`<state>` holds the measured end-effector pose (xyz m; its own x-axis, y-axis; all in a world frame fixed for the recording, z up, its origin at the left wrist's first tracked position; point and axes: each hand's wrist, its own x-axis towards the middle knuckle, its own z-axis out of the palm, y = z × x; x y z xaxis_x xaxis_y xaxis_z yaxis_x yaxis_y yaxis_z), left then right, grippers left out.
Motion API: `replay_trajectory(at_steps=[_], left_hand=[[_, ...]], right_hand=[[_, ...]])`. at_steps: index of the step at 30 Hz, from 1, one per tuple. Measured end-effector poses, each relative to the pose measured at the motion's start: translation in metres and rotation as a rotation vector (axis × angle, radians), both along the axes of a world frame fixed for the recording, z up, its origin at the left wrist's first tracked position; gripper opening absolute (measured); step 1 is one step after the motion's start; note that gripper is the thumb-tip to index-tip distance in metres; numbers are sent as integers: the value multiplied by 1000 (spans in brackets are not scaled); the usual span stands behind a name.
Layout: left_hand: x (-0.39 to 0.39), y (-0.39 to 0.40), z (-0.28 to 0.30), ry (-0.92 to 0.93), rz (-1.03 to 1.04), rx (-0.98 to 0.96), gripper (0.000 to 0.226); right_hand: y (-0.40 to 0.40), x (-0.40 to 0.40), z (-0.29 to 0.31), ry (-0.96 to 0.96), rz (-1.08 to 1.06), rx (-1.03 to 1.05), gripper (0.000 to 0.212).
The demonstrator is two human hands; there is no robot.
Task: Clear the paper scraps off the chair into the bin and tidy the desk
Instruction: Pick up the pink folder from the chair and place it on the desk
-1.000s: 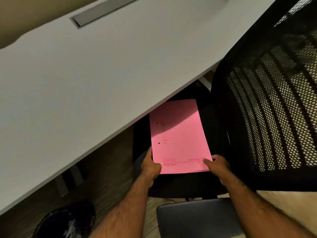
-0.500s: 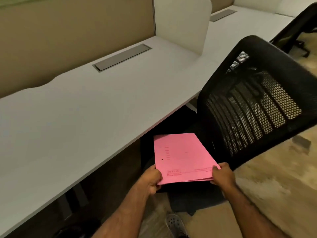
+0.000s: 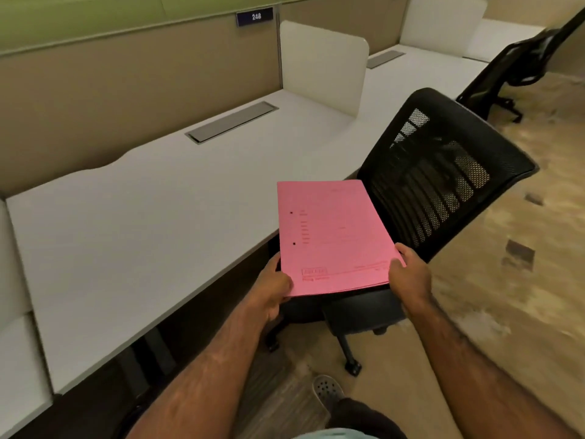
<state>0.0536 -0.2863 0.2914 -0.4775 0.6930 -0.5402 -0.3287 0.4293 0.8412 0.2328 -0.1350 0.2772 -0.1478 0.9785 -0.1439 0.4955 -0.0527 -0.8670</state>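
Note:
A pink folder with two punch holes and red print is held flat in the air, half over the desk's front edge and half over the chair. My left hand grips its near left corner and my right hand grips its near right corner. The black mesh-backed chair stands pushed up to the white desk, its seat mostly hidden under the folder. No paper scraps or bin show in the head view.
A grey cable flap lies in the desk near the beige partition. A white divider separates the neighbouring desk. A second black chair stands far right. My shoe is on the floor.
Both hands have lifted the pink folder from the chair seat under the desk up to desk height. The view has risen, so the desk top and partition show.

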Motion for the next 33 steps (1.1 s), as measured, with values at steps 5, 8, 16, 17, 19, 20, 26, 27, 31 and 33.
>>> replay_trajectory(at_steps=[5, 8, 16, 17, 19, 20, 26, 27, 31, 33], left_hand=[[-33, -42, 18, 146, 152, 87, 53], [-61, -64, 24, 209, 225, 90, 62], [-146, -91, 45, 276, 388, 113, 72], [-160, -92, 45, 272, 413, 112, 72], [-191, -91, 44, 258, 459, 109, 73], [-209, -89, 42, 252, 480, 108, 73], [-318, -63, 20, 184, 584, 65, 72], [-335, -58, 14, 165, 594, 56, 72], [-401, -30, -13, 109, 616, 9, 69], [-432, -16, -30, 81, 619, -31, 70]], right_hand=[[-25, -44, 16, 193, 193, -31, 40], [-34, -83, 29, 275, 281, -62, 45], [-26, -208, 50, 271, 506, -93, 52], [-23, -227, 51, 267, 531, -86, 51], [-18, -268, 53, 256, 585, -69, 51], [-14, -290, 52, 253, 606, -64, 52], [20, -420, 33, 231, 667, -57, 54], [26, -439, 28, 213, 678, -63, 52], [55, -514, 5, 90, 712, -93, 54], [69, -550, -9, 34, 712, -99, 56]])
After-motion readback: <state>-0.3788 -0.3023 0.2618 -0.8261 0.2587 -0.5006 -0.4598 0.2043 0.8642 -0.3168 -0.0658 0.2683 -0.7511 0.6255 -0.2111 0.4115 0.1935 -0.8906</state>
